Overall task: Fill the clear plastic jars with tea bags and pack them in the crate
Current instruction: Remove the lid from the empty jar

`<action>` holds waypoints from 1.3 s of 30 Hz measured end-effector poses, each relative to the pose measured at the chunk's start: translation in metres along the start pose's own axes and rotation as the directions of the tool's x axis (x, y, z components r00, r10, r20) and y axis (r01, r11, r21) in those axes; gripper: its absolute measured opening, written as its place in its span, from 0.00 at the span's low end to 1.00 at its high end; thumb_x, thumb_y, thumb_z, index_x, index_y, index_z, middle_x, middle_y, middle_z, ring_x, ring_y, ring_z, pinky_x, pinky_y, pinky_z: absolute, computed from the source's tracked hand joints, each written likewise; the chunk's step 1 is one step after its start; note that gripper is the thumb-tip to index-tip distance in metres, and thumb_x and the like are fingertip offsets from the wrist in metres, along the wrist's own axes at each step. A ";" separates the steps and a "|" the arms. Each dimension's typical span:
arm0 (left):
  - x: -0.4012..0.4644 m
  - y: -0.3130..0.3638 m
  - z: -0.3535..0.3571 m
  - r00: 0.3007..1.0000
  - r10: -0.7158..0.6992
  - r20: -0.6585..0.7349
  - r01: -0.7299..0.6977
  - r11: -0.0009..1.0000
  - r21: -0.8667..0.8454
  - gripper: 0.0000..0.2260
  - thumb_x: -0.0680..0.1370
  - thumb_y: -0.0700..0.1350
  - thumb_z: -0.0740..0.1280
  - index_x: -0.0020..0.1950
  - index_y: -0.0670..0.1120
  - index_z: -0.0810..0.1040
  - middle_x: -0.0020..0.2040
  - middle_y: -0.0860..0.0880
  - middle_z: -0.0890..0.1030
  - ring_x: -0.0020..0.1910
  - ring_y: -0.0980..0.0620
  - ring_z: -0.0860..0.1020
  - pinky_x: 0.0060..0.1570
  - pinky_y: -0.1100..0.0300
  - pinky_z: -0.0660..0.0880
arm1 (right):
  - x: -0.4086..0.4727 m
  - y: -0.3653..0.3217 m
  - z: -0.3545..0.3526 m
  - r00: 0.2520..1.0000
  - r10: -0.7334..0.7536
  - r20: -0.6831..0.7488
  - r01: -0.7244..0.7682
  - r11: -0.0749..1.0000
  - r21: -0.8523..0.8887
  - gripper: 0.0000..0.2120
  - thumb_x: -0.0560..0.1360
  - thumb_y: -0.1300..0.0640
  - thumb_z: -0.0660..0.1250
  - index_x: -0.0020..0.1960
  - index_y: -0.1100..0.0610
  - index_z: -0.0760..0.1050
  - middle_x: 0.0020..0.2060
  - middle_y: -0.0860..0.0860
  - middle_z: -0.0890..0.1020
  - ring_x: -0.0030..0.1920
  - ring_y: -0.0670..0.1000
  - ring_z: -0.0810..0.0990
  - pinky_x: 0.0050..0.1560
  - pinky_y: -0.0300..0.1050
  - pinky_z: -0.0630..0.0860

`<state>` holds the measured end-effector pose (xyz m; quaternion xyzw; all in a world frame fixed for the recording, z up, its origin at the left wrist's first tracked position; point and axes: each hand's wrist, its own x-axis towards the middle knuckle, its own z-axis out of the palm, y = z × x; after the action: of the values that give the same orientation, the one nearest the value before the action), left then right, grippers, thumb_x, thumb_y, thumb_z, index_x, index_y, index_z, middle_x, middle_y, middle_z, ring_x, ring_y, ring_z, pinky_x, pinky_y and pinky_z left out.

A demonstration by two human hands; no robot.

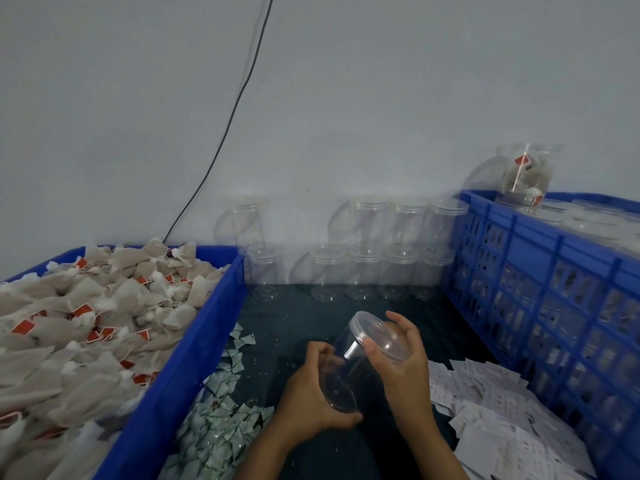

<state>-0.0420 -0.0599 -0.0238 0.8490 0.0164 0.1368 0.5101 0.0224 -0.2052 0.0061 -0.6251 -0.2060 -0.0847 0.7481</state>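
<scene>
An empty clear plastic jar [349, 368] is tilted in front of me, base towards me. My left hand [313, 393] grips its lower body. My right hand [403, 355] is wrapped around its clear lid [372, 332], which sits at the jar's mouth. A blue bin [180, 375] on the left is heaped with tea bags [79, 323] with red tags. On the right stands a blue slatted crate [540, 278] holding lidded jars; one filled jar [528, 176] stands on top of them. Several empty lidded jars [377, 251] are stacked against the wall.
Small green-white sachets [225, 407] lie along the bin's side. White paper slips [491, 407] are spread by the crate. A dark cloth [298, 327] covers the work surface between them. A black cable [228, 126] runs down the grey wall.
</scene>
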 end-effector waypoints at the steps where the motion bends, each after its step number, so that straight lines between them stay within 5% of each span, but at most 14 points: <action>1: -0.001 -0.002 -0.003 0.998 -0.015 0.068 0.020 0.997 -0.070 0.39 0.56 0.50 0.83 0.59 0.57 0.64 0.58 0.56 0.78 0.57 0.60 0.78 0.57 0.61 0.77 | 0.002 -0.002 -0.003 0.999 0.014 0.043 -0.015 1.000 0.020 0.32 0.58 0.41 0.75 0.61 0.47 0.74 0.50 0.40 0.81 0.49 0.42 0.81 0.44 0.33 0.77; 3: -0.003 -0.002 -0.008 0.973 -0.025 0.230 0.078 0.971 -0.227 0.37 0.59 0.44 0.82 0.62 0.50 0.66 0.59 0.47 0.79 0.59 0.52 0.79 0.57 0.56 0.77 | 0.009 -0.004 -0.007 0.987 0.085 0.135 -0.097 0.991 0.088 0.32 0.61 0.44 0.76 0.63 0.47 0.73 0.50 0.47 0.83 0.48 0.48 0.83 0.43 0.37 0.78; 5: -0.004 0.000 -0.008 0.963 -0.027 0.268 0.113 0.943 -0.314 0.36 0.61 0.42 0.80 0.63 0.46 0.66 0.58 0.43 0.79 0.57 0.50 0.80 0.54 0.58 0.77 | 0.016 0.002 -0.010 0.965 0.186 0.184 -0.219 0.958 0.183 0.26 0.74 0.56 0.70 0.70 0.48 0.67 0.49 0.51 0.83 0.49 0.51 0.83 0.46 0.43 0.78; 7: -0.004 0.003 -0.004 0.985 -0.035 0.169 0.087 0.947 -0.310 0.36 0.60 0.45 0.81 0.62 0.49 0.66 0.58 0.44 0.80 0.56 0.52 0.80 0.53 0.60 0.77 | 0.014 0.005 -0.010 0.952 0.196 0.234 -0.249 0.943 0.222 0.25 0.81 0.63 0.58 0.75 0.54 0.57 0.51 0.37 0.78 0.53 0.44 0.80 0.55 0.41 0.75; 8: -0.004 0.004 -0.003 0.995 -0.037 0.094 0.060 0.965 -0.254 0.36 0.59 0.48 0.81 0.61 0.52 0.66 0.57 0.48 0.80 0.55 0.55 0.80 0.53 0.61 0.77 | 0.012 0.009 -0.008 0.955 0.178 0.237 -0.228 0.952 0.203 0.29 0.79 0.61 0.61 0.76 0.53 0.53 0.53 0.34 0.78 0.54 0.41 0.80 0.57 0.40 0.74; 11: -0.006 0.004 -0.002 0.997 0.007 -0.078 -0.002 0.999 0.054 0.39 0.57 0.57 0.81 0.62 0.60 0.63 0.58 0.60 0.76 0.56 0.60 0.77 0.55 0.63 0.76 | 0.001 0.004 0.000 0.966 0.221 0.133 -0.248 0.938 0.241 0.47 0.60 0.44 0.80 0.72 0.37 0.57 0.59 0.48 0.77 0.57 0.50 0.81 0.57 0.49 0.78; 14: -0.007 0.007 -0.002 0.991 0.036 -0.130 -0.009 0.979 0.204 0.42 0.56 0.62 0.78 0.64 0.61 0.61 0.59 0.65 0.72 0.57 0.63 0.74 0.55 0.65 0.75 | -0.001 0.005 0.000 0.967 0.251 0.050 -0.255 0.928 0.272 0.45 0.59 0.51 0.79 0.69 0.38 0.61 0.59 0.52 0.78 0.56 0.56 0.81 0.57 0.57 0.78; 18: -0.007 0.010 -0.007 0.994 -0.035 0.106 0.051 0.987 -0.155 0.37 0.58 0.51 0.82 0.62 0.54 0.66 0.58 0.53 0.80 0.55 0.59 0.80 0.53 0.61 0.78 | 0.006 -0.004 -0.008 0.952 0.264 0.153 -0.303 0.879 0.367 0.38 0.61 0.53 0.78 0.67 0.45 0.66 0.54 0.55 0.83 0.51 0.55 0.83 0.52 0.51 0.79; 23: -0.008 0.016 -0.009 0.876 -0.002 0.482 0.286 0.808 -0.516 0.35 0.63 0.48 0.76 0.64 0.36 0.66 0.55 0.37 0.80 0.53 0.41 0.79 0.56 0.46 0.77 | 0.007 -0.007 -0.021 0.876 0.294 0.381 -0.475 0.655 0.587 0.25 0.74 0.53 0.59 0.71 0.56 0.66 0.62 0.64 0.77 0.60 0.61 0.78 0.63 0.59 0.72; 25: -0.008 0.016 -0.007 0.900 -0.014 0.435 0.265 0.809 -0.524 0.36 0.63 0.46 0.75 0.65 0.35 0.65 0.55 0.37 0.80 0.53 0.42 0.79 0.55 0.48 0.77 | 0.006 -0.008 -0.020 0.869 0.294 0.398 -0.489 0.630 0.604 0.25 0.76 0.51 0.58 0.71 0.54 0.66 0.63 0.65 0.76 0.62 0.62 0.77 0.65 0.61 0.69; 29: -0.008 0.013 -0.004 0.979 -0.079 0.186 0.148 0.907 -0.393 0.37 0.59 0.46 0.79 0.63 0.42 0.67 0.55 0.43 0.81 0.52 0.51 0.81 0.50 0.58 0.78 | 0.007 -0.005 -0.014 0.924 0.278 0.262 -0.365 0.847 0.387 0.24 0.80 0.60 0.58 0.74 0.50 0.58 0.67 0.59 0.72 0.55 0.48 0.81 0.56 0.47 0.77; 32: -0.011 0.011 -0.005 0.993 -0.035 0.116 0.062 0.971 -0.232 0.35 0.60 0.47 0.82 0.62 0.49 0.67 0.56 0.49 0.81 0.53 0.53 0.81 0.51 0.58 0.79 | 0.006 -0.001 -0.012 0.946 0.255 0.202 -0.301 0.921 0.248 0.40 0.65 0.49 0.78 0.71 0.43 0.61 0.58 0.53 0.81 0.55 0.50 0.82 0.52 0.43 0.79; 36: -0.011 0.012 -0.008 0.979 -0.058 0.198 0.110 0.958 -0.266 0.37 0.60 0.48 0.80 0.63 0.45 0.67 0.56 0.46 0.81 0.53 0.51 0.81 0.52 0.56 0.78 | 0.008 -0.001 -0.015 0.945 0.278 0.175 -0.327 0.843 0.428 0.32 0.67 0.55 0.73 0.69 0.50 0.66 0.54 0.56 0.83 0.53 0.56 0.83 0.48 0.45 0.81; 39: -0.011 0.017 -0.013 0.922 -0.064 0.382 0.232 0.881 -0.412 0.36 0.63 0.47 0.76 0.65 0.37 0.65 0.56 0.39 0.80 0.52 0.44 0.80 0.48 0.53 0.78 | 0.009 -0.004 -0.018 0.913 0.316 0.258 -0.406 0.658 0.634 0.27 0.73 0.55 0.64 0.71 0.58 0.65 0.60 0.63 0.79 0.58 0.60 0.80 0.60 0.56 0.77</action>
<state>-0.0576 -0.0587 -0.0062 0.7146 -0.0429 -0.0600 0.6956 0.0324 -0.2220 0.0107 -0.3429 -0.1405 0.1855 0.9101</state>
